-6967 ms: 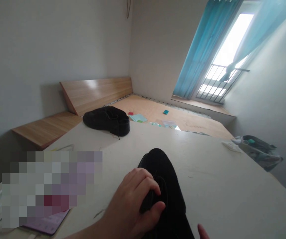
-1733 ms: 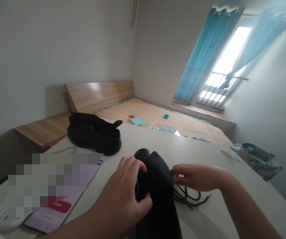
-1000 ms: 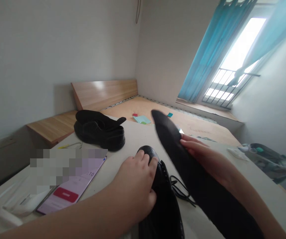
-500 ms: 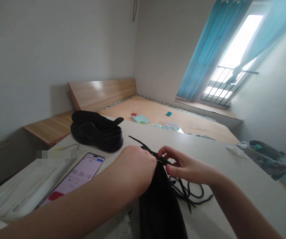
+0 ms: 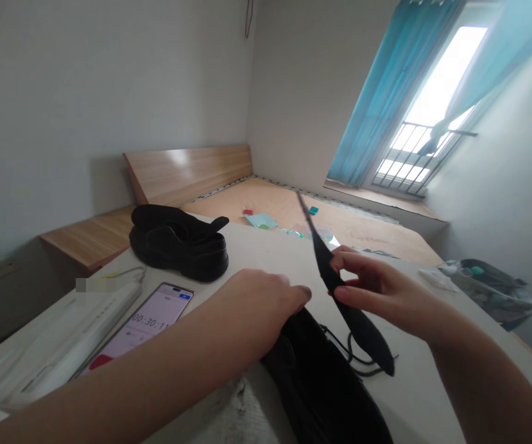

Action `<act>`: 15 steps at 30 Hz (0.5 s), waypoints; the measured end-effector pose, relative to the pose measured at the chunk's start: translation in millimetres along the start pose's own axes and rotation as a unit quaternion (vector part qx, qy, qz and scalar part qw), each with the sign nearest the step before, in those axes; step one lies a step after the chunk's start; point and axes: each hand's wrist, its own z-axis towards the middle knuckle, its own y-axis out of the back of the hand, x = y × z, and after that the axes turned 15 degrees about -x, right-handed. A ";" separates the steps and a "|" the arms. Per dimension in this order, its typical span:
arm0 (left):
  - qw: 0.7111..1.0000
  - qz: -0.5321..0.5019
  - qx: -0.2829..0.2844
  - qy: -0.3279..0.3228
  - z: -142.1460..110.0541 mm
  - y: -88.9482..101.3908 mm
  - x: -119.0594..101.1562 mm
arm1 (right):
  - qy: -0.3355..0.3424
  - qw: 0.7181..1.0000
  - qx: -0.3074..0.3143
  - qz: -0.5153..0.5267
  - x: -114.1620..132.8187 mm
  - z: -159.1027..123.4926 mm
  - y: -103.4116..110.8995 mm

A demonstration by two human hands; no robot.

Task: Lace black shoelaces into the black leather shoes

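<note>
A black shoe point(image 5: 321, 388) lies on the white table point(image 5: 266, 253) right in front of me. My left hand point(image 5: 266, 302) rests curled on its front end, holding it down. My right hand point(image 5: 372, 287) pinches a long black insole point(image 5: 340, 283) edge-on, lifted above the shoe and slanting from upper left to lower right. Loose black laces point(image 5: 353, 354) lie on the table beside the shoe. A second black shoe point(image 5: 178, 243) stands further back at the left.
A phone point(image 5: 148, 320) showing a timer lies at the left, next to a white power strip point(image 5: 57, 348). A grey bag point(image 5: 490, 290) sits off the table's right side. Behind is a bare wooden bed frame point(image 5: 294, 213) with small items.
My right hand has lifted the insole up and to the right, clear of the shoe under my left hand. Seven seconds ago only my left hand held the shoe.
</note>
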 end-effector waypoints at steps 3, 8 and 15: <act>0.999 0.014 0.035 -0.001 1.6 2.4 -3.5 | -0.002 0.997 -0.070 0.009 3.8 -3.1 7.5; 0.999 0.007 0.038 0.014 -4.2 -1.0 -0.8 | 0.026 0.992 -0.089 -0.082 17.0 -14.7 4.6; 0.994 -0.055 0.071 0.054 -11.3 3.0 13.1 | -0.024 0.961 0.066 -0.268 28.0 -44.7 9.2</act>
